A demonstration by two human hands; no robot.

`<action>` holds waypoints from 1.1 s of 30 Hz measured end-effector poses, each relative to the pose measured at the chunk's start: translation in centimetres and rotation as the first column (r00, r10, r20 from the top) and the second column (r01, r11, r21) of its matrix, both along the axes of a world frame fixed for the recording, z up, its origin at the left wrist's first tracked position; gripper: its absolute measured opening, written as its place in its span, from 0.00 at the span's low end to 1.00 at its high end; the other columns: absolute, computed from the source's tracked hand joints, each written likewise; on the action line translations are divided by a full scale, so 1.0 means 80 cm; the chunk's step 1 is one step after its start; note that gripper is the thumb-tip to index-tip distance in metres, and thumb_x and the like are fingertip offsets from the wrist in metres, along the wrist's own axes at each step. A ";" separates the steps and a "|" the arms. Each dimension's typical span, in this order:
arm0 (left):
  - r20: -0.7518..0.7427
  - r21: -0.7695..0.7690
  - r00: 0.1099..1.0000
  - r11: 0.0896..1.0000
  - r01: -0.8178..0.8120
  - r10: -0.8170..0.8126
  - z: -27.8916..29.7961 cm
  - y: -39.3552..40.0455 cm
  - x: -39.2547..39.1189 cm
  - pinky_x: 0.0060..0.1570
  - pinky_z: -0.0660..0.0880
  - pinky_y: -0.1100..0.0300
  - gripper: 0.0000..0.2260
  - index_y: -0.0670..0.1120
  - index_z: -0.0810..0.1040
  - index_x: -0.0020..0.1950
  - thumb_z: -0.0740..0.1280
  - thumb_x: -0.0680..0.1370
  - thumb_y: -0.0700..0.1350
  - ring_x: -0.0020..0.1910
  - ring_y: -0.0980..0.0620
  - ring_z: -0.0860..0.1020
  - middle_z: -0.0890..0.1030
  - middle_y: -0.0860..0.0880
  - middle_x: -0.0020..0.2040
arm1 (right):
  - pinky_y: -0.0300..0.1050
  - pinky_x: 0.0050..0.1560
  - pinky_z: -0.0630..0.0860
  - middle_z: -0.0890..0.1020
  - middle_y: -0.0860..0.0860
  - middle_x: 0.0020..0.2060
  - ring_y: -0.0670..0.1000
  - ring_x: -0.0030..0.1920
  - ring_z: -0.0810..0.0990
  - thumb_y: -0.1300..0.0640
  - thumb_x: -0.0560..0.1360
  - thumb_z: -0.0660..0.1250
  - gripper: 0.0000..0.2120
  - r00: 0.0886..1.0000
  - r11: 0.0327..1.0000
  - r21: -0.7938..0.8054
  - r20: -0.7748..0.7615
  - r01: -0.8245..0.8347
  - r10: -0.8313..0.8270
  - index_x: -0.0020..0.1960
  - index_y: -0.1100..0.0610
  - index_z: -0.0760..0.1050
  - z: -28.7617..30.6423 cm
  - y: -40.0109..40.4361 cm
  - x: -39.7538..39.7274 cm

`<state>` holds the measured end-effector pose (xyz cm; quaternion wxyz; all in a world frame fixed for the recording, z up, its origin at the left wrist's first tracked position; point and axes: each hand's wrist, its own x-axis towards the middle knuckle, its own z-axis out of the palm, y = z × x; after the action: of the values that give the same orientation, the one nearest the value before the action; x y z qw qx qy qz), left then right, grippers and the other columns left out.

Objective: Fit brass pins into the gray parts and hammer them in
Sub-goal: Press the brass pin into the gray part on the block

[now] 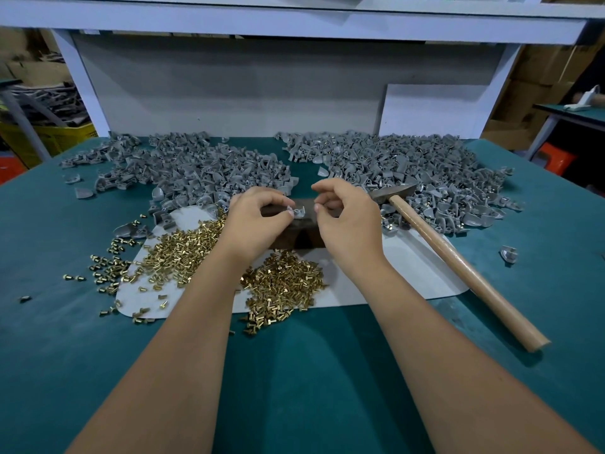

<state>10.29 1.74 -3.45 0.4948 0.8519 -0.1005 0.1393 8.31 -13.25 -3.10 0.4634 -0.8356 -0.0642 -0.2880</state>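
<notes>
Left hand [258, 217] is pinching a small gray part [298, 212], its grip pressed on it above the dark metal block [296, 235]. Right hand [347, 213] is hovering just beside, fingers curled; whether its grip is holding a pin, I cannot tell. Brass pins [281, 283] are lying heaped on the white sheet [409, 273]. Gray parts [409, 165] are piling across the green desk [294, 371], and the hammer [458, 257] is resting at right.

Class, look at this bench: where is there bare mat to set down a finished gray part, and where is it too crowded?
Free: the green mat nearest the person, between the forearms, and the right edge beyond the hammer. Also the near left corner, past the stray brass pins. Crowded: the back, under both piles of gray parts, and the middle, around the block and both hands.
</notes>
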 end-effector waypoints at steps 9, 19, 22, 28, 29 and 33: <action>-0.019 -0.032 0.999 0.998 0.045 -0.046 0.000 -0.006 0.002 0.69 0.68 0.45 0.07 0.52 0.83 0.48 0.72 0.76 0.40 0.67 0.42 0.70 0.78 0.49 0.58 | 0.50 0.51 0.77 0.81 0.43 0.38 0.47 0.45 0.79 0.65 0.71 0.69 0.18 0.995 0.996 0.010 -0.053 -0.087 0.088 0.57 0.48 0.76 0.000 0.015 0.005; 0.013 -0.036 0.999 0.999 0.038 -0.038 0.000 -0.008 0.000 0.67 0.71 0.56 0.05 0.43 0.85 0.50 0.72 0.75 0.38 0.64 0.48 0.74 0.79 0.46 0.57 | 0.52 0.49 0.76 0.79 0.44 0.39 0.50 0.48 0.76 0.65 0.73 0.66 0.20 0.995 0.988 -0.139 -0.089 -0.066 0.054 0.60 0.47 0.73 0.005 0.014 0.008; 0.020 -0.095 0.998 0.994 0.055 -0.054 -0.001 -0.010 -0.002 0.50 0.72 0.75 0.04 0.44 0.83 0.45 0.72 0.74 0.36 0.49 0.70 0.77 0.79 0.52 0.51 | 0.51 0.49 0.75 0.79 0.44 0.40 0.50 0.49 0.74 0.65 0.73 0.65 0.22 0.993 0.957 -0.286 -0.115 -0.056 0.024 0.62 0.45 0.71 0.016 0.017 0.011; 0.022 -0.126 0.998 0.990 0.057 -0.055 -0.002 -0.009 -0.002 0.53 0.75 0.66 0.05 0.45 0.81 0.42 0.73 0.74 0.35 0.48 0.57 0.78 0.78 0.50 0.50 | 0.51 0.54 0.74 0.79 0.43 0.36 0.48 0.45 0.77 0.65 0.70 0.64 0.24 0.969 0.973 -0.226 -0.249 -0.053 -0.005 0.60 0.43 0.73 0.028 0.017 0.014; 0.010 -0.133 0.998 0.989 0.058 -0.058 -0.002 -0.009 -0.002 0.54 0.76 0.61 0.06 0.45 0.81 0.42 0.73 0.74 0.36 0.50 0.54 0.78 0.78 0.49 0.51 | 0.51 0.56 0.74 0.79 0.43 0.35 0.48 0.44 0.78 0.65 0.70 0.64 0.24 0.964 0.978 -0.202 -0.267 -0.052 -0.004 0.60 0.42 0.74 0.028 0.016 0.014; 0.006 -0.144 0.998 0.988 0.056 -0.056 -0.002 -0.009 -0.002 0.50 0.74 0.69 0.05 0.44 0.81 0.43 0.73 0.74 0.35 0.47 0.57 0.78 0.79 0.47 0.53 | 0.51 0.58 0.72 0.79 0.43 0.35 0.48 0.45 0.77 0.66 0.70 0.64 0.25 0.974 0.976 -0.216 -0.225 -0.026 -0.024 0.60 0.41 0.75 0.028 0.020 0.009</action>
<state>10.11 0.98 -3.63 0.5587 0.8106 -0.1145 0.1329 9.01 -11.62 -0.89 0.3734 -0.9086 -0.0425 -0.1821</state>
